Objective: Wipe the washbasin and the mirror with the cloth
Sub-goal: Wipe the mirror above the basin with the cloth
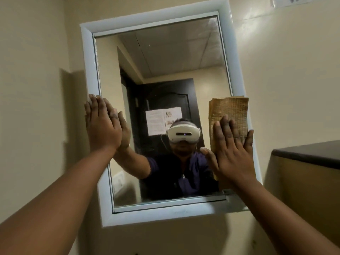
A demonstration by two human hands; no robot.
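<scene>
A mirror [165, 57] in a pale white frame [88, 70] hangs tilted on the beige wall. My right hand [231, 151] lies flat on a folded tan cloth [233, 111] and presses it against the mirror's right edge, where glass meets frame. My left hand [103, 124] rests flat and empty, fingers together, on the mirror's left edge. The glass reflects a person with a white headset and a dark door behind. The washbasin is out of view.
A dark-topped ledge or cabinet [309, 153] juts from the right wall, close to my right forearm. A paper label [301, 0] is stuck high on the wall at the top right. Beige wall surrounds the mirror.
</scene>
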